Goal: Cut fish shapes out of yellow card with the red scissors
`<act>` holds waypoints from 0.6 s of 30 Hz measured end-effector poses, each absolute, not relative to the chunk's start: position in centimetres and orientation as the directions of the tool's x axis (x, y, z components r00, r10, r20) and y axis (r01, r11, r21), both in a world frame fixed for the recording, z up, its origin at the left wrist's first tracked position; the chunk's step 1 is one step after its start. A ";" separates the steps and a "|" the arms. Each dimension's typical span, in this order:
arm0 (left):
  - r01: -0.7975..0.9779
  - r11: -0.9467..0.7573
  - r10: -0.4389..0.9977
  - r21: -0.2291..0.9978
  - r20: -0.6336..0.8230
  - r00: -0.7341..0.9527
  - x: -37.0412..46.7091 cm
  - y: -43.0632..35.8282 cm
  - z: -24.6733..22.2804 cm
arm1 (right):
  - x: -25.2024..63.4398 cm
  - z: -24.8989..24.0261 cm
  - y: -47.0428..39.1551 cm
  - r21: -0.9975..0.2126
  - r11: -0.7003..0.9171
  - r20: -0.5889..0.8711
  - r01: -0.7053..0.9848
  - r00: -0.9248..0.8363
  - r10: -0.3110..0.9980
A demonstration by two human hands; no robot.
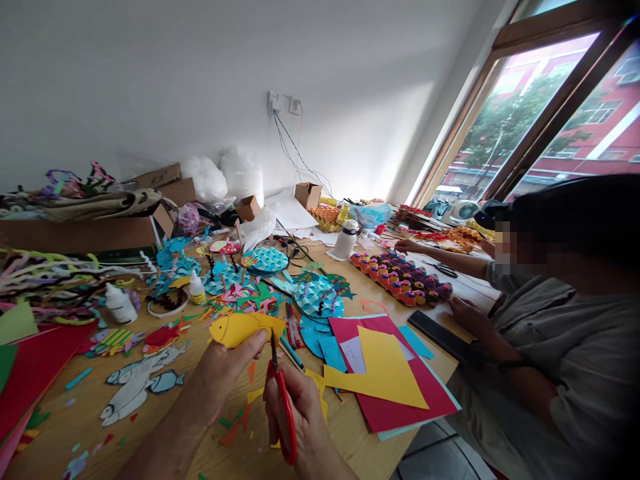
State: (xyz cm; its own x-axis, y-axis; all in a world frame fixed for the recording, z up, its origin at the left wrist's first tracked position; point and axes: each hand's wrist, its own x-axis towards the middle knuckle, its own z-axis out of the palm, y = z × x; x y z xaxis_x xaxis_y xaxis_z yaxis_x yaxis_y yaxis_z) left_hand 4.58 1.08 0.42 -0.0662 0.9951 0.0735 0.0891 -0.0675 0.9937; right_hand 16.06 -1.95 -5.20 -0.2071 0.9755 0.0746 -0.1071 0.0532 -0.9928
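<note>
Pinched between the thumb and fingers of my left hand (pixel 225 370) is a yellow paper fish (pixel 235 328) with drawn lines on it. My right hand (pixel 300 400) grips a pair of red-handled scissors (pixel 286 420). Their dark blades point up and meet the tail end of the yellow paper. Below the hands lie orange and yellow paper scraps (pixel 245 417). To the left of my left hand, white and blue paper fish cut-outs (pixel 133 387) lie flat on the wooden table (pixel 165 453).
Red and yellow paper sheets (pixel 385 373) lie at the right. White glue bottles (pixel 120 305) and blue woven paper crafts (pixel 317 293) stand or lie farther back. Another person (pixel 565 320) sits at the right, with a hand near a painted egg tray (pixel 400 277) and a black phone (pixel 440 335).
</note>
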 end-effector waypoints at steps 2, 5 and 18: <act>0.090 -0.067 0.996 0.994 0.072 -0.052 4.6 1.1 0.3 | 16.1 -5.1 -2.0 -0.994 0.052 0.072 -0.097 -0.213 0.974; 0.065 -0.085 0.996 0.994 0.087 -0.029 4.6 1.3 0.1 | 16.3 -5.0 -2.1 -0.995 0.038 0.057 -0.091 -0.214 0.975; 0.083 -0.097 0.995 0.992 0.096 0.008 4.6 1.3 0.1 | 16.5 -4.9 -2.0 -0.994 0.037 0.060 -0.102 -0.226 0.972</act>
State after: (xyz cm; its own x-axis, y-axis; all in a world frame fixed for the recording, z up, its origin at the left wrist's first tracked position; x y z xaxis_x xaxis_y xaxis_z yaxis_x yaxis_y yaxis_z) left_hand 4.61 1.32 0.10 0.0076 0.9953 0.0962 0.0827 -0.0965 0.9919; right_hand 16.47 -2.00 -4.85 -0.2261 0.9723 0.0596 -0.1016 0.0373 -0.9941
